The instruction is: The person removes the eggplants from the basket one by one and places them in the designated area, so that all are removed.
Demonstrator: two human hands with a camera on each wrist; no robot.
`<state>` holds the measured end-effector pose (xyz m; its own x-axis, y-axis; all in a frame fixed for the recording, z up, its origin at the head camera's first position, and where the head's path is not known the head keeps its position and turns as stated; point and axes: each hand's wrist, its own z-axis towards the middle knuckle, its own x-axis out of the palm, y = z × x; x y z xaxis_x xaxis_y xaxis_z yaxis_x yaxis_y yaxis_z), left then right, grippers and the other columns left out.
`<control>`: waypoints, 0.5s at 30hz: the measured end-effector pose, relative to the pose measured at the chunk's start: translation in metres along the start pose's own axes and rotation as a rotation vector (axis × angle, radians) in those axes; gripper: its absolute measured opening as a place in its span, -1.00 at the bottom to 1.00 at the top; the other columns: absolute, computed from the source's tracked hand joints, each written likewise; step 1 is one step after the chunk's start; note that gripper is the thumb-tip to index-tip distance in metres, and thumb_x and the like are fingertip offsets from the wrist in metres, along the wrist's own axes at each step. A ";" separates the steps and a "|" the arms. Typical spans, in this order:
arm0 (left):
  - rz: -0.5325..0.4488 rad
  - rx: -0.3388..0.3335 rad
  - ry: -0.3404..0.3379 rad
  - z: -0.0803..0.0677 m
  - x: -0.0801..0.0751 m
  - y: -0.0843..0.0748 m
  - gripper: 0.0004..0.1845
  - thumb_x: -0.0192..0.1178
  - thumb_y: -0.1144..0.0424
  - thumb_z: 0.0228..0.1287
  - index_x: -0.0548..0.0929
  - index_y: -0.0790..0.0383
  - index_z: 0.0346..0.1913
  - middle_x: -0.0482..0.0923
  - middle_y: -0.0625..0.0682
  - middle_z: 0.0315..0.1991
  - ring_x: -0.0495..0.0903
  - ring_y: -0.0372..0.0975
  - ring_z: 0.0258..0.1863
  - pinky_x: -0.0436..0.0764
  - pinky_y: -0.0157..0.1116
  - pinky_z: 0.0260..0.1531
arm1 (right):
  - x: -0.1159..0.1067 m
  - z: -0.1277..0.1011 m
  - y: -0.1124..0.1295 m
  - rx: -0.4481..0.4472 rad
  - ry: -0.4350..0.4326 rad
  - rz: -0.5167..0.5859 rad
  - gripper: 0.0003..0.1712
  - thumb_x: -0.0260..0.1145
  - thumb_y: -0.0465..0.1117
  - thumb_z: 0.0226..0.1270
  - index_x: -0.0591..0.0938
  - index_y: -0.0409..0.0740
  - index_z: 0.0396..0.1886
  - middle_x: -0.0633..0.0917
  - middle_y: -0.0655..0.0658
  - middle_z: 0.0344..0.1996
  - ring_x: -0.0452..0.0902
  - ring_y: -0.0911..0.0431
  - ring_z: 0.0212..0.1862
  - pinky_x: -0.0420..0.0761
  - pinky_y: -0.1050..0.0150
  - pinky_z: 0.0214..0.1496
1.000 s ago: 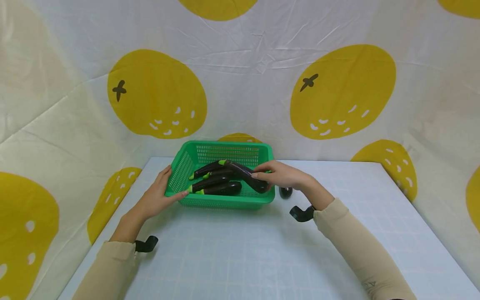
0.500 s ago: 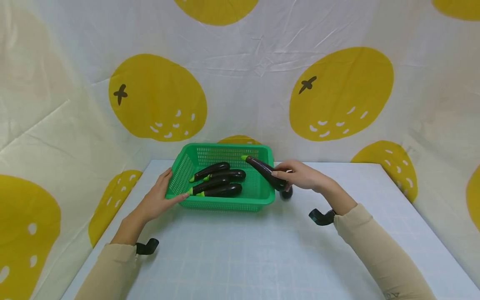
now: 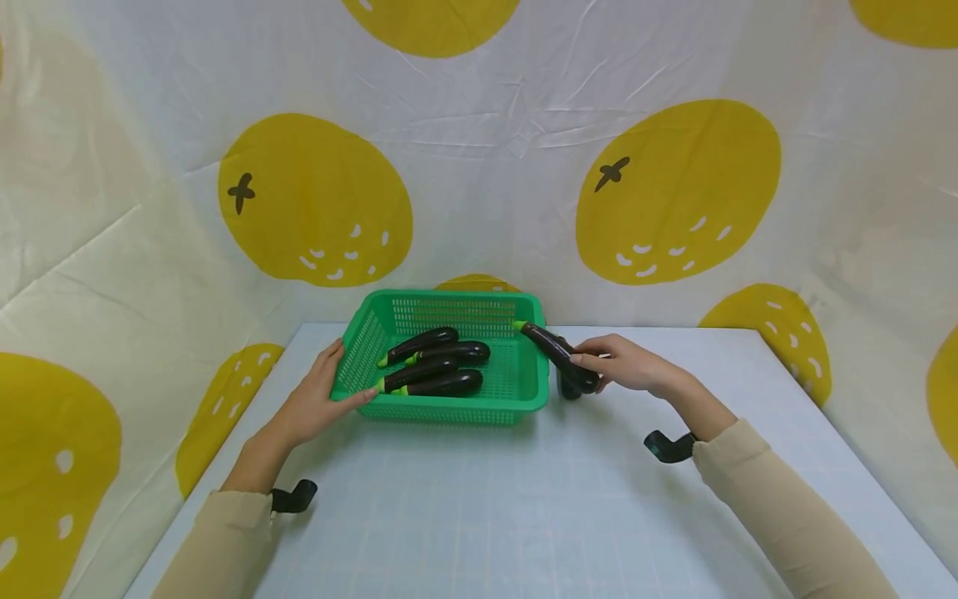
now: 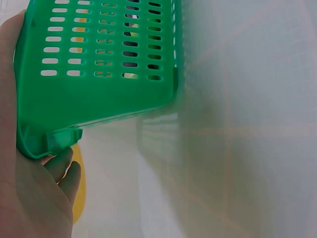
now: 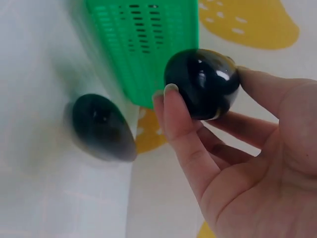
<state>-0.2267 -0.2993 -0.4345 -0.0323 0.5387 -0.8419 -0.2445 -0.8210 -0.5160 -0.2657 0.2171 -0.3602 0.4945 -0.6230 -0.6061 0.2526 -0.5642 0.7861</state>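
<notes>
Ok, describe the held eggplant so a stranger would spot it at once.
Find the green basket on the table. At its right end, the right hand grips an eggplant, green tip toward the basket. Four others lie inside, another lies outside; only this one is held.

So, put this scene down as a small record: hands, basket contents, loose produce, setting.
left hand: grips the left end of the green basket
right hand: grips a held eggplant by its thick end
basket contents: four eggplants, stem ends to the left
loose: another eggplant on the table, right of the basket
backdrop: white cloth with yellow fruit shapes
</notes>
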 end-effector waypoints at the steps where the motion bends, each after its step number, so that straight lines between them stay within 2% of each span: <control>1: 0.002 0.000 0.001 0.000 0.000 0.000 0.20 0.21 -0.39 0.29 -0.16 0.28 0.65 -0.22 0.19 0.66 0.04 0.24 0.55 0.20 0.39 0.34 | -0.001 -0.001 -0.002 0.001 -0.006 0.002 -0.57 0.17 -0.06 0.62 0.62 -0.31 0.19 0.66 -0.25 -0.05 0.64 -0.05 -0.15 0.72 0.11 -0.08; 8: 0.002 -0.001 0.002 0.001 0.000 0.001 0.21 0.22 -0.39 0.29 -0.15 0.29 0.65 -0.22 0.20 0.66 0.04 0.24 0.55 0.20 0.40 0.33 | -0.008 -0.011 -0.016 0.022 -0.051 0.004 -0.51 0.15 -0.05 0.63 0.57 -0.37 0.26 0.70 -0.26 -0.04 0.64 -0.05 -0.11 0.70 0.04 0.00; 15: 0.000 -0.002 0.004 0.001 0.001 0.002 0.21 0.22 -0.39 0.29 -0.16 0.29 0.65 -0.23 0.20 0.66 0.03 0.24 0.55 0.19 0.40 0.34 | -0.011 -0.017 -0.029 0.057 -0.086 -0.002 -0.47 0.13 -0.04 0.64 0.52 -0.41 0.29 0.66 -0.31 0.03 0.62 -0.04 -0.07 0.71 0.03 0.04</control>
<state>-0.2282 -0.3004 -0.4358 -0.0288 0.5381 -0.8424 -0.2421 -0.8214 -0.5165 -0.2647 0.2499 -0.3745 0.4202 -0.6644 -0.6181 0.2045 -0.5943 0.7778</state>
